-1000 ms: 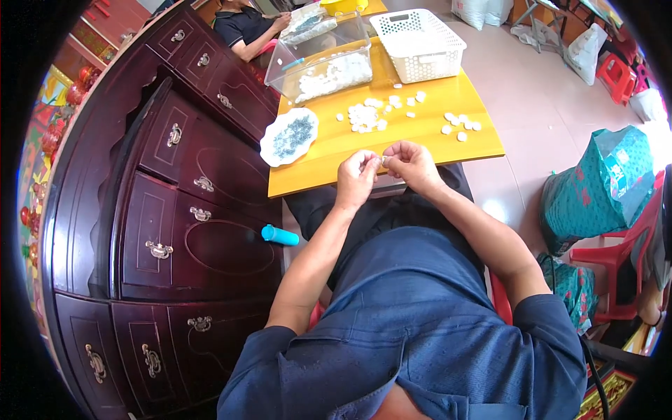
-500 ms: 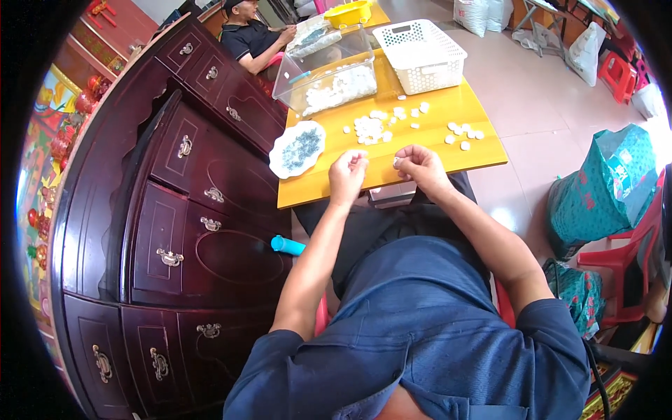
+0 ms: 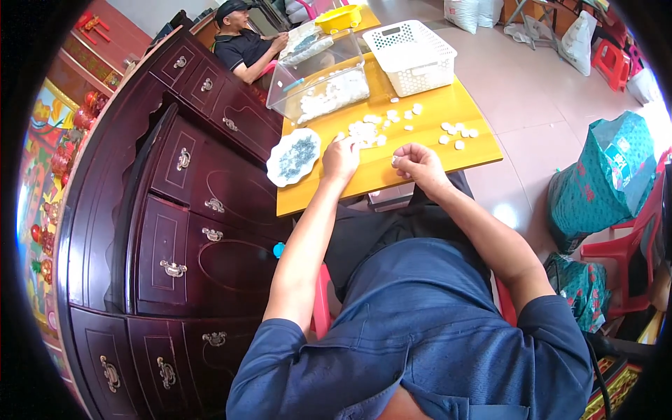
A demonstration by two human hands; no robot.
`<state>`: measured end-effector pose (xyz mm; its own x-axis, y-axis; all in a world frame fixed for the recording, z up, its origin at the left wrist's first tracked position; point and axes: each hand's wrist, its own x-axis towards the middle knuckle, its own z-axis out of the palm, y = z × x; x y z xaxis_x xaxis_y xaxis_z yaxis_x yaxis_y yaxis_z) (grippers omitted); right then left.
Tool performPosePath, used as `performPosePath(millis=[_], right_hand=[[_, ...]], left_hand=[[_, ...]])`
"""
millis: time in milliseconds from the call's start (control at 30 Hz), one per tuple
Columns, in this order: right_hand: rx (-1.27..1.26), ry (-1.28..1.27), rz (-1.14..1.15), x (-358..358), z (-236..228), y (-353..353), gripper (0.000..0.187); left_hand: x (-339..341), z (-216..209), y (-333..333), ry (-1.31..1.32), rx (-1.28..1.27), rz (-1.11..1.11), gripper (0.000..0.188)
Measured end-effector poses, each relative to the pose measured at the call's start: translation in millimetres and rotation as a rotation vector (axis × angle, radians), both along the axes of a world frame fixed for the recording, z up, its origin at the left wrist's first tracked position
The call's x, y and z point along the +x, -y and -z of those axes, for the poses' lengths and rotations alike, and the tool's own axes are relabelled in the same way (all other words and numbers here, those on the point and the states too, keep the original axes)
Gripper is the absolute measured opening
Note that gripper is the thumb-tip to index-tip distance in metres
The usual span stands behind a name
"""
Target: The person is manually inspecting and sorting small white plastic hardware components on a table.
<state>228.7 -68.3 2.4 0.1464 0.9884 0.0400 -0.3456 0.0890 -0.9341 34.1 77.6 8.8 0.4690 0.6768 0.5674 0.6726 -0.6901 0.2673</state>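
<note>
My right hand (image 3: 422, 166) is closed in a pinch over the front of the yellow table (image 3: 465, 155), with a small white piece (image 3: 395, 160) at its fingertips. My left hand (image 3: 341, 159) has its fingers bent together at the near edge of a loose pile of small round white pieces (image 3: 362, 131). What those fingers hold, if anything, is hidden. Left of that hand lies a white scalloped plate (image 3: 275, 166) bearing many small dark greenish bits. Further right on the table sits a separate cluster of white pieces (image 3: 459, 145).
Behind the pile stand a clear plastic bin (image 3: 280, 105) holding many white pieces and a white perforated basket (image 3: 420, 78). A dark wooden cabinet (image 3: 231, 189) borders the left side. Another person (image 3: 238, 45) sits at the far left. Teal bags (image 3: 595, 189) stand right.
My left hand has moved forward and slightly left, from beside the right hand to the pile. The right hand keeps its pinch in nearly the same place. The whole view has shifted slightly.
</note>
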Motion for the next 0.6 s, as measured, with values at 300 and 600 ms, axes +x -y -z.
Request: performPosePath(millis=[300, 600], right_hand=[[0.003, -0.002, -0.020, -2, -1, 0, 0.012], [-0.019, -0.016, -0.043, -7, -1, 3, 0.015]], left_hand=[[-24, 10, 5, 0.174, -0.198, -0.073, 0.018], [-29, -13, 76, 0.798, -1.101, 0.158, 0.020]])
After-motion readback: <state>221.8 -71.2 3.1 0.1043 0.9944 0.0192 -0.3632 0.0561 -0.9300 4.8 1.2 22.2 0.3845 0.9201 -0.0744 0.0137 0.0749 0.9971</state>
